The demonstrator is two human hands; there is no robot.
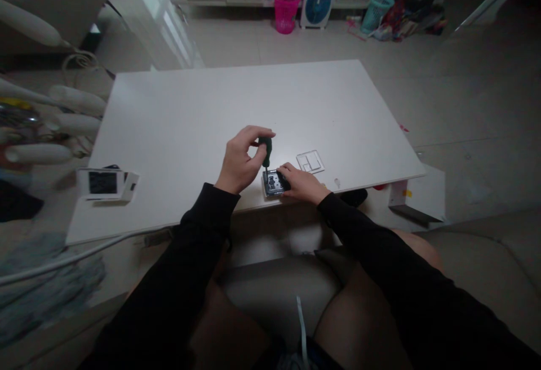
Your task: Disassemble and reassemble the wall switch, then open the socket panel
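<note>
My left hand [244, 159] grips a dark green screwdriver [266, 150] by its handle, held upright with the shaft pointing down. The screwdriver's tip meets the left side of a small square device [273, 183], white-edged with a black inner frame, which looks like a wall switch or socket module. My right hand [301, 183] holds that device from the right, its fingers over the black part. Beyond my right hand a white faceplate frame [310, 161] with rectangular cutouts lies flat on the white table [203, 116].
On the table's left stand white boxes [103, 184] with a dark panel. A small clear bit [337, 182] lies near the front edge. A white cable [84, 254] runs below the left front edge. Past the table are a pink basket [286, 12] and a blue fan [318, 3].
</note>
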